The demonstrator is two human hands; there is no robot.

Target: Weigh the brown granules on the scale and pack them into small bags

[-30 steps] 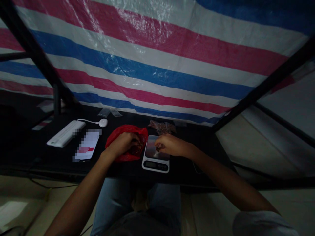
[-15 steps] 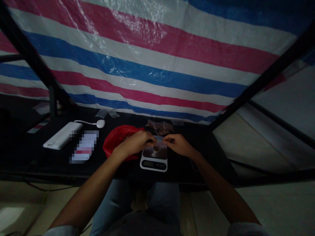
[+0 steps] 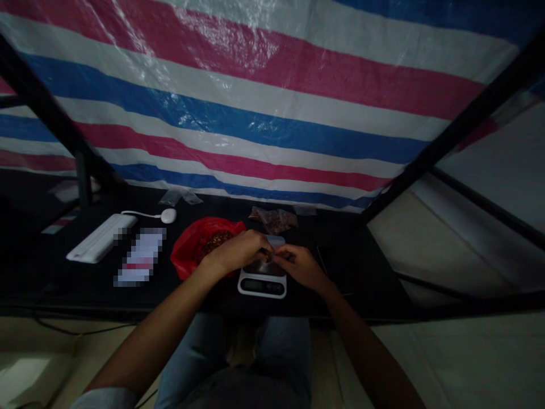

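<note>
A white kitchen scale (image 3: pixel 263 286) with a metal plate stands in front of me. Over its plate, my left hand (image 3: pixel 244 250) is closed, thumb and fingers pinched together. My right hand (image 3: pixel 300 262) is also closed in a pinch, its fingertips meeting those of the left. Whatever is between them is too small and dark to make out. Beside my left hand lies an open red plastic bag (image 3: pixel 184 250) holding small brown pieces (image 3: pixel 217 240). Behind the scale are small clear bags with brown contents (image 3: pixel 275 220).
On the left of the black table (image 3: pixel 200 301) lie a white oblong device (image 3: pixel 100 238), a round white piece (image 3: pixel 168 216) on a cord and a blurred-out panel (image 3: pixel 142 255). Clear plastic bags (image 3: pixel 172 197) lie at the back. A striped sheet (image 3: pixel 255 125) hangs behind, between dark frame bars.
My right hand has moved left, so its fingertips now meet those of my left hand over the scale. The whole view has shifted slightly; more of the red bag's contents shows.
</note>
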